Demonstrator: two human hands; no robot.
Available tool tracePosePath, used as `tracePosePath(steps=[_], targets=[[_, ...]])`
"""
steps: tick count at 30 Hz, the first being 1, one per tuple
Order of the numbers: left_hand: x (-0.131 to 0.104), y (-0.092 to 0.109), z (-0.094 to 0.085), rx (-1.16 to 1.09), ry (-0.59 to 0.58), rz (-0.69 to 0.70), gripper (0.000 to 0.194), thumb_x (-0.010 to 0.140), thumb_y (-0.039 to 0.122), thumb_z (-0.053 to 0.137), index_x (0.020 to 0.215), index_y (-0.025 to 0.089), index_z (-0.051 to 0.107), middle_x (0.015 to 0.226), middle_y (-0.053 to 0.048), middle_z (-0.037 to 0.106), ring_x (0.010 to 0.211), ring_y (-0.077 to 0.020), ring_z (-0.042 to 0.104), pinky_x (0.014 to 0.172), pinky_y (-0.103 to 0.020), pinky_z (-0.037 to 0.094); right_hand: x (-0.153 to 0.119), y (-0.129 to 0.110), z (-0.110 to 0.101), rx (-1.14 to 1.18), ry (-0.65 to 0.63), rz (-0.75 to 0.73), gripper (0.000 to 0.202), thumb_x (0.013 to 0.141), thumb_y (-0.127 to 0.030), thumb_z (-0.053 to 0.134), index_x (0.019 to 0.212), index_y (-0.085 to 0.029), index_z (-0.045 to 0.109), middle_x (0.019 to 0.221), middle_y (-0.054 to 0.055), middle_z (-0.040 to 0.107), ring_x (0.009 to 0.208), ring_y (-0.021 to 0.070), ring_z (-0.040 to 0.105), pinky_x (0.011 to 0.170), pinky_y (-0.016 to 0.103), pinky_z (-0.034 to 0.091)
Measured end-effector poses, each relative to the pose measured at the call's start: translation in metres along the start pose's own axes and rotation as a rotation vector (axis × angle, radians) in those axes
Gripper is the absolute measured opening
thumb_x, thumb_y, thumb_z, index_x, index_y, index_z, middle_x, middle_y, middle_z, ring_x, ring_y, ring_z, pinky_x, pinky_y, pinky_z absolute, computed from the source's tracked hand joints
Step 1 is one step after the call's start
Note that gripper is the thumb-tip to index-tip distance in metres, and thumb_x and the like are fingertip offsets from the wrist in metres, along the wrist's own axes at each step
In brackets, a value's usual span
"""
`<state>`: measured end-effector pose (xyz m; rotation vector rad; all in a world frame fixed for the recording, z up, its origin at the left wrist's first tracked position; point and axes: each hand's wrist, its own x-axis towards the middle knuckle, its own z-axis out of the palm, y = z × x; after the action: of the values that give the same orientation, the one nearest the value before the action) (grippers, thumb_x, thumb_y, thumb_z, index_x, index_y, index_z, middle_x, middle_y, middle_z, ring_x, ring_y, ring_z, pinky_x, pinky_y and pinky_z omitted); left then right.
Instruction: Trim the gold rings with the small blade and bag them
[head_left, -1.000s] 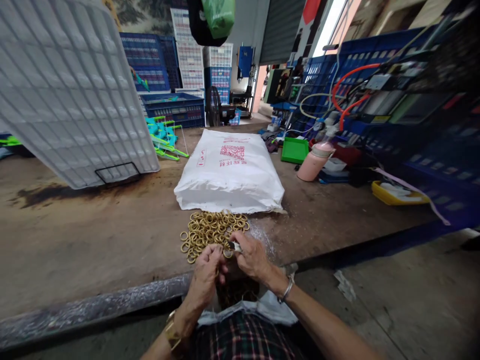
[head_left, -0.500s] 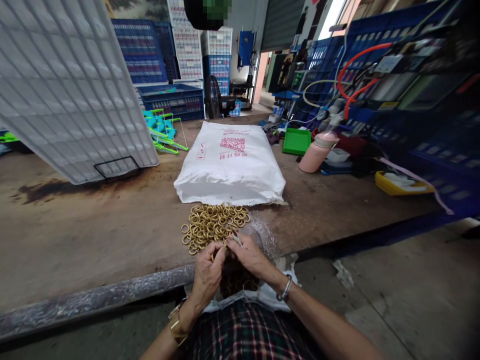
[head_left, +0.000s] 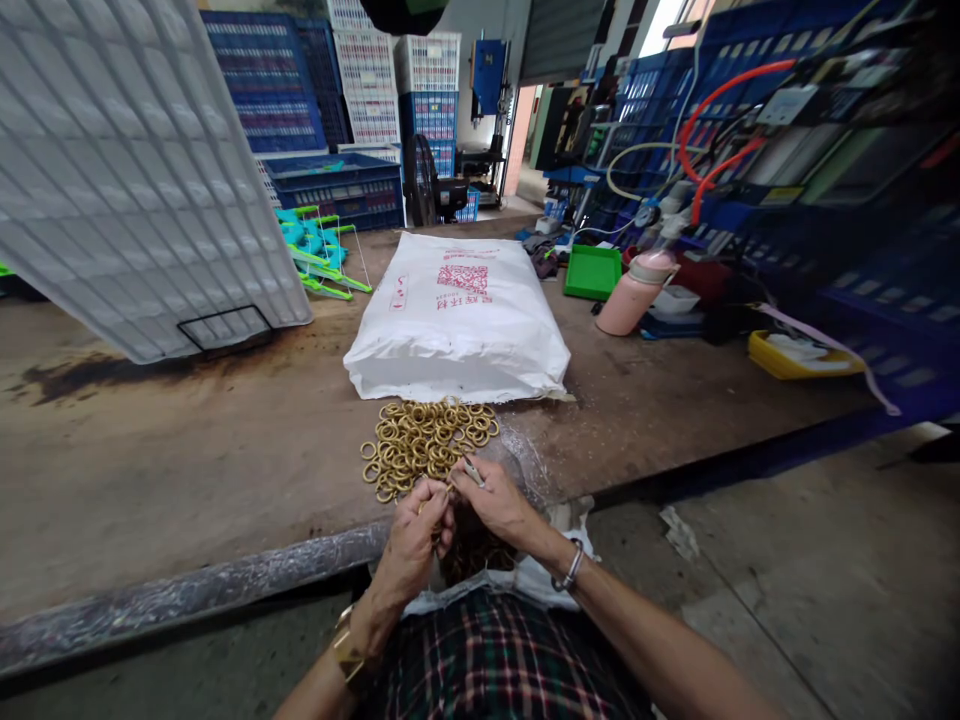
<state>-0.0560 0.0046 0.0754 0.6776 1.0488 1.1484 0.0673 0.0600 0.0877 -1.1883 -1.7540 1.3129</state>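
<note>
My left hand (head_left: 417,530) is closed around a brass-coloured ring, most of which its fingers hide. Right beside it, my right hand (head_left: 496,503) pinches a small pointed metal tool (head_left: 472,472), perhaps a knife; its exact kind is unclear. The fingertips of both hands meet at the ring. Just beyond them, a heap of brass-coloured rings (head_left: 420,440) lies loose on the wooden table. Below the hands, an opened white bag (head_left: 536,582) rests against my lap, with dark ring-like pieces (head_left: 480,548) inside, partly in shadow.
A full white sack (head_left: 457,330) with red print lies behind the heap. At left leans a white crate (head_left: 150,180); green-and-blue plastic pieces (head_left: 322,255) sit beside it. To the right are a pink bottle (head_left: 628,302), a green tray (head_left: 592,270) and a yellow tray (head_left: 802,360).
The left fingers have curled further in around the ring. The tool in my right hand has turned, its dark tip now less visible. The view has shifted slightly.
</note>
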Motion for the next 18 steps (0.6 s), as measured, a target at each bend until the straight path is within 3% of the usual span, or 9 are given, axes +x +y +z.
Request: tracePosePath(steps=[10,14,18], targets=[[-0.001,0.005,0.002,-0.197,-0.017,-0.069,0.034,0.069,0.042,0.066,0.066,0.018,0.043,0.051,0.007,0.045,0.037,-0.0029,0.037,0.036,-0.014,0.021,-0.004,-0.002,0.001,-0.026,-0.014,-0.025,0.022,0.085,-0.029,0.040,0.069,-0.016,0.049,0.059,-0.005,0.043,0.055,0.0089,0.038,0.055,0.020,0.032],[-0.001,0.006,-0.001,-0.211,0.009,-0.044,0.032,0.069,0.041,0.066,0.068,0.018,0.043,0.052,0.007,0.046,0.038,-0.0035,0.039,0.035,-0.015,0.023,-0.009,0.002,0.002,-0.268,-0.025,-0.095,0.020,0.085,-0.022,0.037,0.071,-0.017,0.051,0.062,-0.002,0.049,0.056,0.0100,0.040,0.057,0.021,0.032],[0.000,0.005,-0.003,-0.164,0.019,-0.015,0.031,0.070,0.042,0.065,0.069,0.018,0.046,0.054,0.007,0.048,0.039,-0.0039,0.041,0.036,-0.015,0.025,-0.015,0.010,0.004,-0.529,-0.104,-0.168,0.017,0.076,-0.009,0.039,0.080,-0.018,0.053,0.067,0.000,0.055,0.059,0.0114,0.045,0.059,0.022,0.031]])
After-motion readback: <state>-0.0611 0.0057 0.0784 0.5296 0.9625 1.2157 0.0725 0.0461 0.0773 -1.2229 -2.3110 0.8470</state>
